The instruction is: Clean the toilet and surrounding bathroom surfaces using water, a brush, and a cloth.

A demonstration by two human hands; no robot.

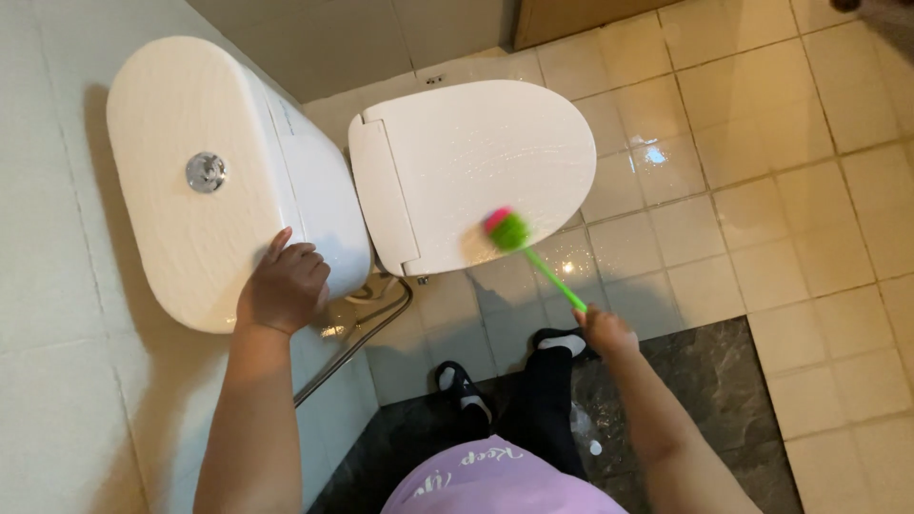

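Purple-shirted person's right hand (pixel 604 330) grips a green toilet brush (pixel 533 257), handle slanting up-left to the wet closed toilet lid (pixel 476 162). Left hand (pixel 284 287), fingers curled, braces on the cistern (pixel 190 181).

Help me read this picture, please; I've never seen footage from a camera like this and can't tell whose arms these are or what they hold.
The camera sits on a person's head and looks straight down, so both arms are that person's own. The left hand rests on the edge of a white toilet tank, which has a round silver flush button. The right hand grips the green handle of a brush; its pink and green head touches the closed, wet-looking toilet lid. Below are the person's feet in dark sandals on the tiled floor.
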